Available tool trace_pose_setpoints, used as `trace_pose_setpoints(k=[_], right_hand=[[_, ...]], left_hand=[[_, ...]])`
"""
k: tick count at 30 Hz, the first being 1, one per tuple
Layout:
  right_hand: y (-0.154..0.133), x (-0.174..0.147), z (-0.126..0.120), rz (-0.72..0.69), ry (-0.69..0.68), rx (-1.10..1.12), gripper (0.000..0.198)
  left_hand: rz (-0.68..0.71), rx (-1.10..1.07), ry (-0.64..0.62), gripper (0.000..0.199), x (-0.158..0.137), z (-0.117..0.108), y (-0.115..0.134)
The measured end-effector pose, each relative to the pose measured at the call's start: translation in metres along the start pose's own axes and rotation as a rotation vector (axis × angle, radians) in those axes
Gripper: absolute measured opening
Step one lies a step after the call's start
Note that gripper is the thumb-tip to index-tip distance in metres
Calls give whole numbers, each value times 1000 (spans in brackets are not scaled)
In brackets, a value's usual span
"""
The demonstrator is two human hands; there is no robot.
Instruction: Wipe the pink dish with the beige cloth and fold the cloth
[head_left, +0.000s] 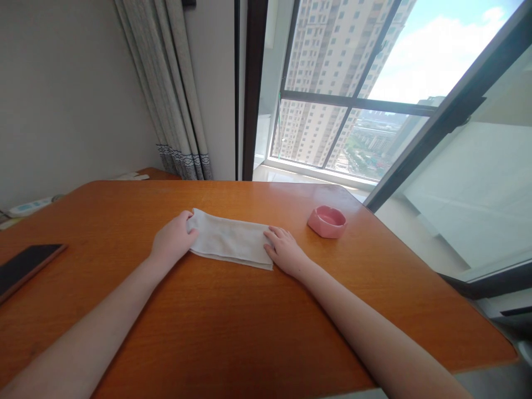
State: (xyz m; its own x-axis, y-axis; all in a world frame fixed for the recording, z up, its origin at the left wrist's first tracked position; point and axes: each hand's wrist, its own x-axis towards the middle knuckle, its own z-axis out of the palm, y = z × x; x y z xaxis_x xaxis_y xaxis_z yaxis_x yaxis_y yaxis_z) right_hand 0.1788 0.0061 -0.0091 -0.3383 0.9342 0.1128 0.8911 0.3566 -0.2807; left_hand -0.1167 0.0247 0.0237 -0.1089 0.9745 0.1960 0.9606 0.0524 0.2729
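Note:
A white folded cloth lies as a long strip on the brown wooden table, its layers showing along the near edge. My left hand grips the cloth's left end, thumb on top and the other fingers mostly hidden behind it. At the right end, my right hand rests with its fingers laid out over the cloth's edge, palm down. To the right of that hand, apart from it, stands a pink ashtray with angular sides.
A dark flat tablet-like object lies at the table's left edge. Behind it is a white power strip. A grey curtain hangs beyond the table's far edge, beside a tall window and a glass door.

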Motion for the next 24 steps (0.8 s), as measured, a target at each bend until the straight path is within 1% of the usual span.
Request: trace_pose_setpoints(k=[2, 3, 5, 6, 8, 11, 13, 14, 16, 21, 24], right_hand=[[0, 0, 0, -1, 0, -4, 43], [-1, 0, 0, -3, 0, -6, 43], [-1, 0, 0, -5, 1, -11, 43], [-1, 0, 0, -5, 2, -13, 43], [-1, 0, 0, -4, 2, -16, 43], [-1, 0, -1, -3, 0, -16, 43], [-1, -1, -1, -7, 2, -15, 42], [-1, -1, -1, -9, 4, -15, 42], [-1, 0, -1, -12, 7, -20, 41], [0, 0, 0, -11, 0, -27, 42], [0, 0, 0, -9, -8, -27, 43]], left_hand=[[53, -155, 162, 36, -5, -2, 8], [87, -231, 214, 34, -7, -1, 12], [153, -348, 244, 32, -12, 1, 18], [183, -382, 226, 31, -13, 4, 20], [245, -400, 136, 29, -15, 9, 22], [392, -358, -77, 27, -16, 16, 23], [497, -330, -180, 25, -17, 18, 23], [537, -323, -204, 25, -17, 18, 22], [584, -320, -210, 23, -17, 18, 22], [604, -325, -189, 20, -18, 12, 20], [621, -311, -231, 17, -20, 11, 21]])
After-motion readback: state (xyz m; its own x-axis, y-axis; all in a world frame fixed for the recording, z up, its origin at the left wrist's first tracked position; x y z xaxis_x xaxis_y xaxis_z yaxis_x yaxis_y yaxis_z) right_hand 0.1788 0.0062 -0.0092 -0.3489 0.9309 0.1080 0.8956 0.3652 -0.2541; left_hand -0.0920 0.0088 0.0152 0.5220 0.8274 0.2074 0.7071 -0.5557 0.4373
